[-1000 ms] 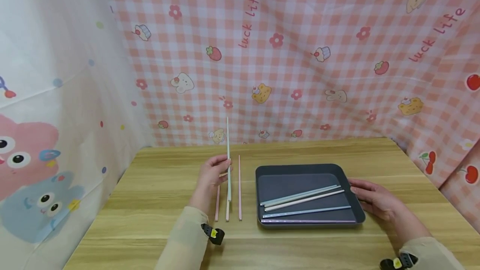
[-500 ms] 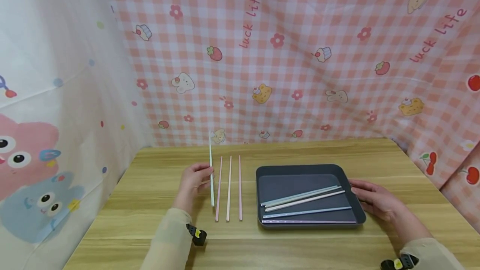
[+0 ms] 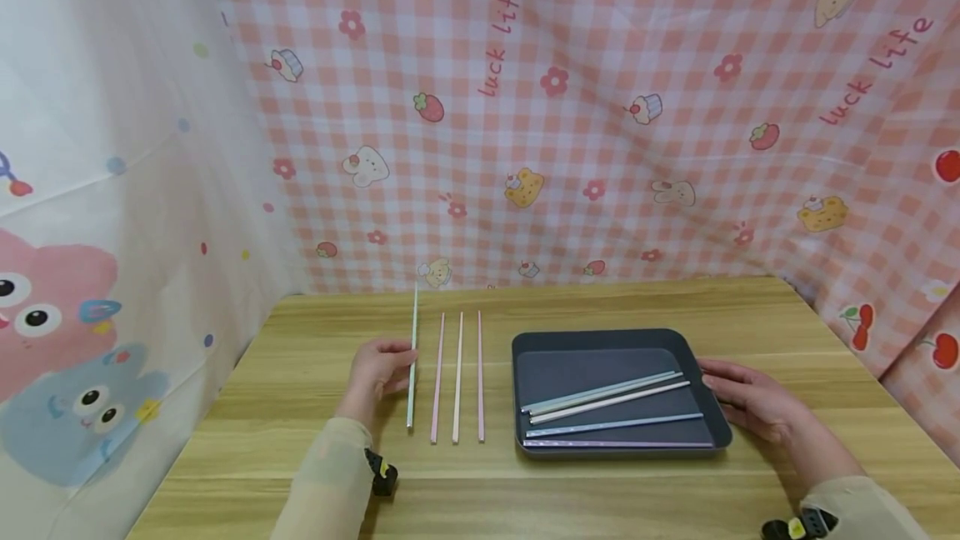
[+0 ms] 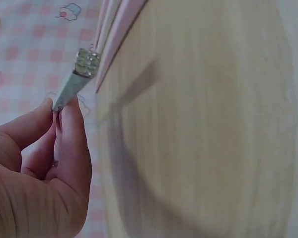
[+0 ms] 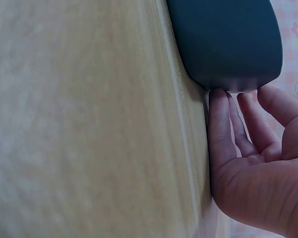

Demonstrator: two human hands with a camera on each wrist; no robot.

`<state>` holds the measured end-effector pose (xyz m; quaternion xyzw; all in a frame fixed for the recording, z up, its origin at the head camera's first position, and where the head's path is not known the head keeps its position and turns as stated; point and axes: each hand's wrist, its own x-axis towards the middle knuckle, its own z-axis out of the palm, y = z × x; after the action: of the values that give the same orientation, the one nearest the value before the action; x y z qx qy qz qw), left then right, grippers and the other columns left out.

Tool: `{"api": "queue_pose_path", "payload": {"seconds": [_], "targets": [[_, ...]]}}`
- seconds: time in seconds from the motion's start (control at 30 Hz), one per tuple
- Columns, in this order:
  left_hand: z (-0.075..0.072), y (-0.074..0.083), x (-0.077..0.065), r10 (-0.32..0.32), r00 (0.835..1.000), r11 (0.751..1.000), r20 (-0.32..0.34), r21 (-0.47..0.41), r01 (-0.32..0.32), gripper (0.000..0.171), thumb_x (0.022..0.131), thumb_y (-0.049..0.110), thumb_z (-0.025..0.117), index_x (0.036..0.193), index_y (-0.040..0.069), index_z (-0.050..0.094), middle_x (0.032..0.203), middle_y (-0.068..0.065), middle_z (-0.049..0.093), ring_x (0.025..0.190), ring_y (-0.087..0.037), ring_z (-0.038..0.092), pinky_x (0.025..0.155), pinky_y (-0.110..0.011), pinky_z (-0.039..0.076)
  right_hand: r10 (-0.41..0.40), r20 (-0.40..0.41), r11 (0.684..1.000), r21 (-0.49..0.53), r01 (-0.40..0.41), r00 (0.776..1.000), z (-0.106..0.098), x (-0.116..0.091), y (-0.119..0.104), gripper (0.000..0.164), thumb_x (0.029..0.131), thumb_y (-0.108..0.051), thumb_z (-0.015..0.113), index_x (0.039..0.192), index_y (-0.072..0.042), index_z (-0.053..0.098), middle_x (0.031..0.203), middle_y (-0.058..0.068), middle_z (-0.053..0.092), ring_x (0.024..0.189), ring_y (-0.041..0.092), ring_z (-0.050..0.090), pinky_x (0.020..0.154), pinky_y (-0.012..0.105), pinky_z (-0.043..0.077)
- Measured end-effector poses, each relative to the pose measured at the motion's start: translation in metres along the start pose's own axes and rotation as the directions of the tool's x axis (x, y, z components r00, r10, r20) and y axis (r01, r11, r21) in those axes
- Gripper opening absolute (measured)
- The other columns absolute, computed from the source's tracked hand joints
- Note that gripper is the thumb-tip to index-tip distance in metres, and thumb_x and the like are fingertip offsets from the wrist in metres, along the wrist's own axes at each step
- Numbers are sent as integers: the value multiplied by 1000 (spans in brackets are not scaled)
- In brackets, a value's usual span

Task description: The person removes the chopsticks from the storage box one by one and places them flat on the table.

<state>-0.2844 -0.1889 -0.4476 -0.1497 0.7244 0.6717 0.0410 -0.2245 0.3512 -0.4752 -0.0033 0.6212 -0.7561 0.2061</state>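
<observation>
Between thumb and fingers my left hand (image 3: 381, 367) pinches a pale green chopstick (image 3: 412, 382), its length running away from me. Its square, glittery end points toward the camera in the left wrist view, and a shadow falls on the wood beside it. Just right of it, a pink chopstick (image 3: 437, 390), a cream chopstick (image 3: 457, 382) and another pink chopstick (image 3: 481, 382) lie side by side, spaced apart. My right hand (image 3: 750, 394) touches the right outer wall of a dark grey tray (image 5: 228, 44) with extended fingertips, the thumb up near the rim.
Inside the tray several chopsticks lie crosswise, among them a white chopstick (image 3: 607, 402), a blue chopstick (image 3: 615, 424) and a purple chopstick (image 3: 615, 443). A checked pink curtain (image 3: 600, 148) hangs behind the wooden table (image 3: 585, 498), and a white curtain (image 3: 172, 190) hangs at left.
My left hand has carried the green chopstick leftward and lower, from over the cream chopstick to left of the row. The right hand and the tray have stayed in place.
</observation>
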Motion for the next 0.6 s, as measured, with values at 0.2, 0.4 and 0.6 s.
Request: {"api": "queue_pose_path", "payload": {"seconds": [0.2,0.4,0.6], "targets": [[-3,-5,2,-21,1000,1000,1,-4,21,28,88,-5,69,114,-11,61,68,-1,65,59,-10,62,51,-24,54,2,1,1000,1,-2,1000,0,0,0,30,102,-9,56,102,-33,73,105,-9,70,95,9,65,82,28,54],[-6,-9,5,-38,999,999,-2,9,38,25,87,-6,70,111,-11,63,72,-6,69,59,-11,64,55,-28,57,1,4,1000,0,-1,1000,-2,1,0,30,102,-9,56,102,-33,73,105,-9,70,95,9,65,82,28,55],[-8,-10,8,-32,999,998,-4,55,32,28,87,-5,70,112,-12,62,77,-9,71,62,-12,65,58,-29,58,2,15,1000,2,-2,1000,-3,2,1,31,102,-9,55,103,-34,73,105,-9,69,96,8,65,82,28,54]]}}
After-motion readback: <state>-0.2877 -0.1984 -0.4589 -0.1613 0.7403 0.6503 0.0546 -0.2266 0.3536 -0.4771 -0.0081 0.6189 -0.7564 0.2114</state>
